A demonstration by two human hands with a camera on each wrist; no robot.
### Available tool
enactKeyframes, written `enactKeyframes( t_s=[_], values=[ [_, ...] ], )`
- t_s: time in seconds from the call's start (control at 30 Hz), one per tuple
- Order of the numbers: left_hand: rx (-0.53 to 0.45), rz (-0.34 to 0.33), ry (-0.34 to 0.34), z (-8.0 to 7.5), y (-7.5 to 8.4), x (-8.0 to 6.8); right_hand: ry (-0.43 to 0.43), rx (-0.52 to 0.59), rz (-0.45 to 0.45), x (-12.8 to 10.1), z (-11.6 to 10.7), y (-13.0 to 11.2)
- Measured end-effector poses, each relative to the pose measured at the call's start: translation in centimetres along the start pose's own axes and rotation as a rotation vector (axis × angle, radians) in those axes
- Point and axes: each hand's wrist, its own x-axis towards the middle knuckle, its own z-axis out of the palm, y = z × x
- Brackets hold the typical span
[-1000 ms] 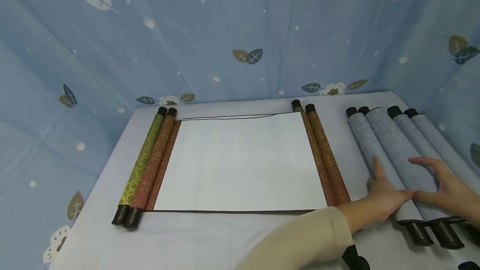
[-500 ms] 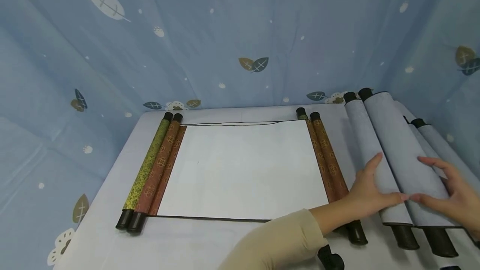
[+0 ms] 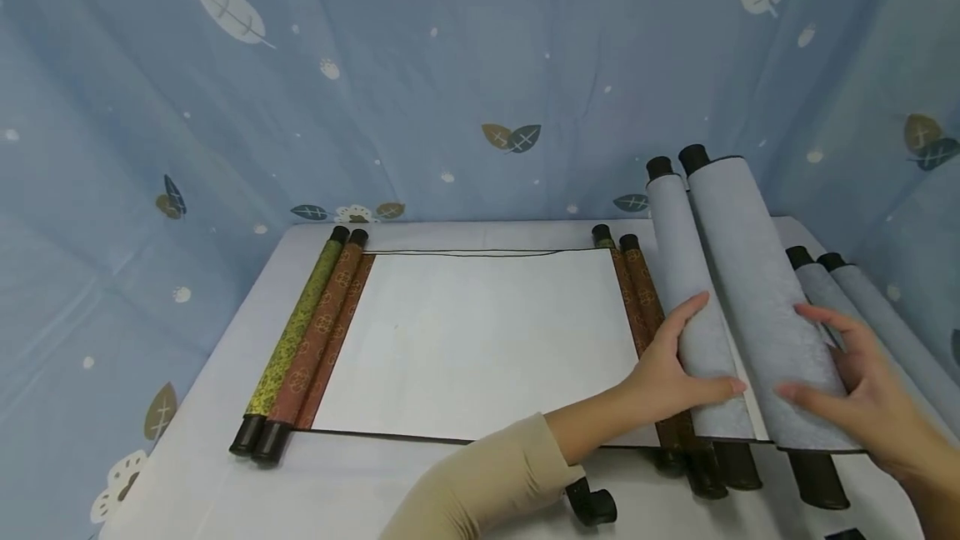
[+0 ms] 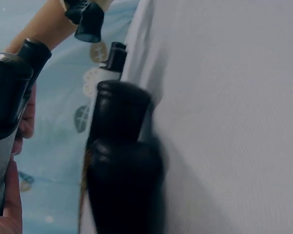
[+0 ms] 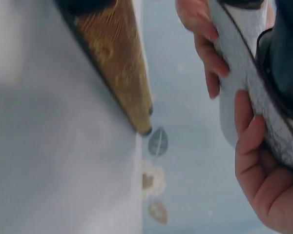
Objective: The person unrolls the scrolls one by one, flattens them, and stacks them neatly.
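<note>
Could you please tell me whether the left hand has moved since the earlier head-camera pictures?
Yes. In the head view, the left hand, gripping a grey roll, has moved leftward, nearer to the white sheet.

The held scroll (image 3: 756, 298) is mottled grey, black-knobbed.
</note>
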Motion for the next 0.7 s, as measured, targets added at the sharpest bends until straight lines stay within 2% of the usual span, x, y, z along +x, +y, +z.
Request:
enactKeyframes(
  t_s=[0.17, 0.23, 0.3, 0.4, 0.47, 0.6, 0.7],
  values=[
    [-0.213, -0.015, 0.095, -0.9, 0.8, -0.8, -0.044, 0.269, -0.007, 0.9, 1.3, -1.2],
    [-0.263, -0.003, 0.130, -1.2, 1.0, -1.0, -0.062, 0.276, 0.002, 1.3, 1.8, -1.6],
    [-0.248, 0.016, 0.149, -1.6, 1.1, -1.1, -0.086, 0.250, 0.014, 1.8, 2.3, -2.0],
    [-0.170, 0.054, 0.157, -2.5, 1.1, -1.3, -0.140, 0.197, -0.001, 2.4, 3.1, -2.5],
    [-0.140, 0.073, 0.152, -3.1, 1.0, -1.4, -0.187, 0.244, -0.021, 2.7, 3.6, -2.9],
    [-0.141, 0.089, 0.140, -4.1, 0.8, -1.8, -0.256, 0.287, -0.074, 2.9, 4.5, -3.7],
    [-0.145, 0.084, 0.134, -4.7, 0.6, -2.1, -0.263, 0.212, -0.132, 3.2, 5.3, -4.5]
  ],
)
